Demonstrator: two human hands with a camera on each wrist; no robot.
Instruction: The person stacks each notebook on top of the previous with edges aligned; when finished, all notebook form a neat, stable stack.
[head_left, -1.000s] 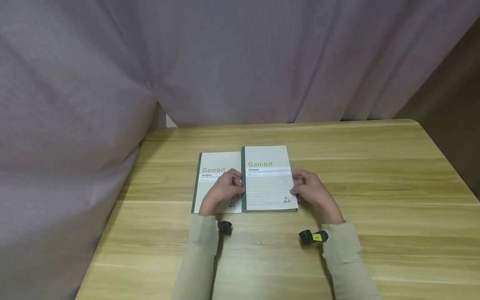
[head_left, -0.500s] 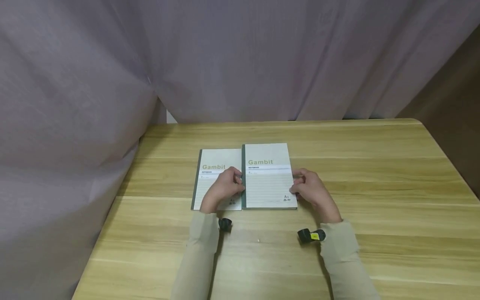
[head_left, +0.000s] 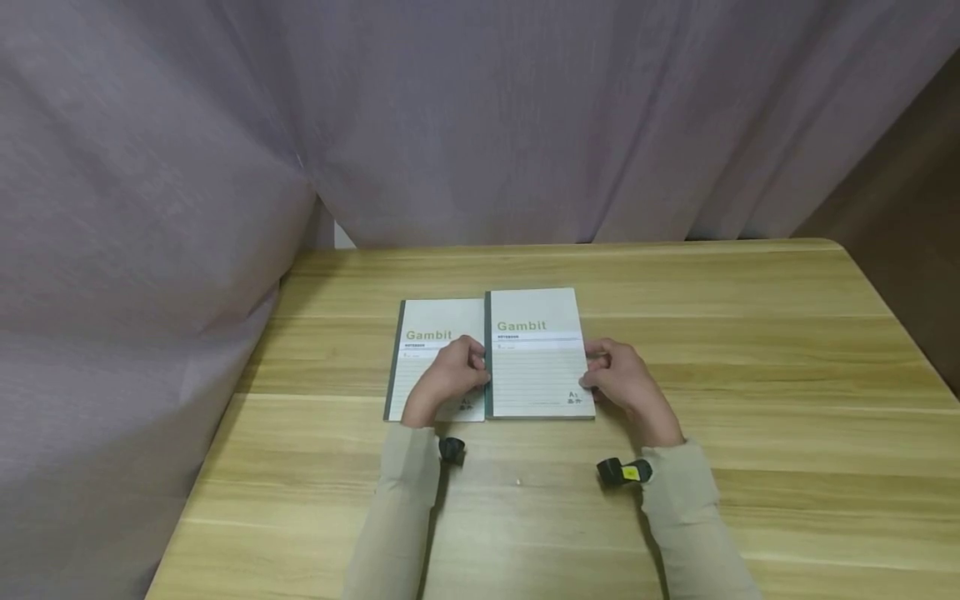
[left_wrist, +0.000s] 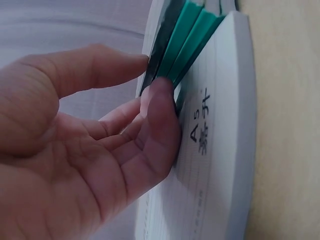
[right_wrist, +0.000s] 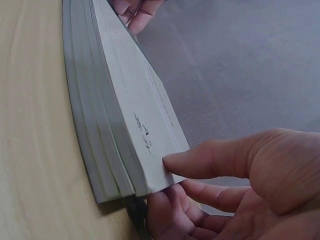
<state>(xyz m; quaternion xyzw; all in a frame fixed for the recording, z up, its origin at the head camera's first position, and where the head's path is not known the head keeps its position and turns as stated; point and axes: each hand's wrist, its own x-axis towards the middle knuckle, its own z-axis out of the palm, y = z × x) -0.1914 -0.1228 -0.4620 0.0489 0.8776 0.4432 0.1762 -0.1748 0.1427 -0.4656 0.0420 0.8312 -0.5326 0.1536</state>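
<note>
A stack of pale Gambit notebooks [head_left: 536, 367] lies in the middle, its dark green spines on the left. Another Gambit notebook [head_left: 442, 317] lies flat directly left of it, partly under my left hand [head_left: 448, 371]. That hand grips the spine side of the stack; in the left wrist view its thumb is at the top spine and its curled fingers are against the green spines [left_wrist: 185, 40]. My right hand [head_left: 621, 379] pinches the stack's right edge, thumb on the top cover [right_wrist: 145, 120] near a corner. Its other fingers are partly hidden below that edge.
The notebooks are on a wood-grain table [head_left: 750, 358]. A grey-purple curtain [head_left: 480, 125] hangs behind the table and along its left side. Black cameras, such as the right one [head_left: 611, 472], sit at both wrists.
Both hands keep their hold at the stack's two sides. The notebooks barely shift; the small drift of the whole scene looks like head-camera movement.
</note>
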